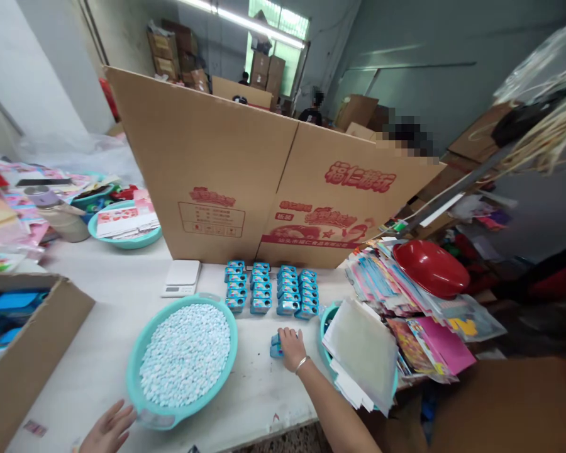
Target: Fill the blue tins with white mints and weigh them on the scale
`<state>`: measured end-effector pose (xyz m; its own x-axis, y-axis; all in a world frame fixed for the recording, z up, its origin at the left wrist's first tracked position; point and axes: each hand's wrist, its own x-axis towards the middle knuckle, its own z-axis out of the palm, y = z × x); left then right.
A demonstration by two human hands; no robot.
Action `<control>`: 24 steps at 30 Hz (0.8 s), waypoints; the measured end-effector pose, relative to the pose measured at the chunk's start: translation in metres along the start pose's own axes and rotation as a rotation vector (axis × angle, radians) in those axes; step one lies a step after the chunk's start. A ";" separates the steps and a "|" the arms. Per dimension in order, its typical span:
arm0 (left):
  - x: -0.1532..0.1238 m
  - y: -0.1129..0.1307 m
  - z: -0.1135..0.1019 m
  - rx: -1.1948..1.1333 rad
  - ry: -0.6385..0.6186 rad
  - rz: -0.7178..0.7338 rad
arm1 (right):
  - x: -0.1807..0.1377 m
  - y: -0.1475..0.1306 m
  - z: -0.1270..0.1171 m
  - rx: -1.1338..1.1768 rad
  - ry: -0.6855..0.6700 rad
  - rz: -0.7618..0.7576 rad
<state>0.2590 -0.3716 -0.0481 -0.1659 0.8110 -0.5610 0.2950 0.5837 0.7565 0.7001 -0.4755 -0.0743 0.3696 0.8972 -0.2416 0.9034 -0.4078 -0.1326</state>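
My right hand [291, 348], with a bangle on the wrist, is closed over small blue boxes [276, 350] on the table. The hand covers part of them, so I cannot tell how many are under it. Beyond it stand four short columns of similar blue boxes [261, 296]. At the lower left, my left hand [109, 429] has its fingers stretched out and holds nothing. It is beside the rim of a turquoise basin [233, 333] full of pale blue and white candy-like pieces [186, 355].
A white digital scale [182, 278] sits behind the basin. Upright cardboard [217, 163] walls off the back. An open carton [51, 340] stands left. To the right are a turquoise basin topped with sheets [361, 349], printed bags [382, 283] and a red bowl [431, 267].
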 end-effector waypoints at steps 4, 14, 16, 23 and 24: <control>0.013 0.016 -0.032 -0.059 -0.054 0.056 | -0.007 -0.016 -0.003 0.000 0.017 0.053; 0.065 0.054 -0.289 -0.135 0.424 0.244 | -0.016 -0.200 0.003 0.702 0.148 -0.150; 0.082 0.049 -0.341 0.004 0.525 0.262 | -0.016 -0.279 -0.002 0.803 0.091 -0.274; 0.143 0.042 -0.402 0.708 0.264 0.505 | -0.016 -0.568 -0.030 0.624 0.058 -0.919; 0.153 0.043 -0.400 0.714 0.237 0.526 | -0.012 -0.601 -0.029 0.521 0.051 -0.962</control>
<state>-0.1299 -0.2062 0.0331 -0.0110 0.9981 -0.0599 0.8853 0.0376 0.4635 0.1588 -0.2364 0.0362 -0.4215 0.8799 0.2194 0.6205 0.4563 -0.6378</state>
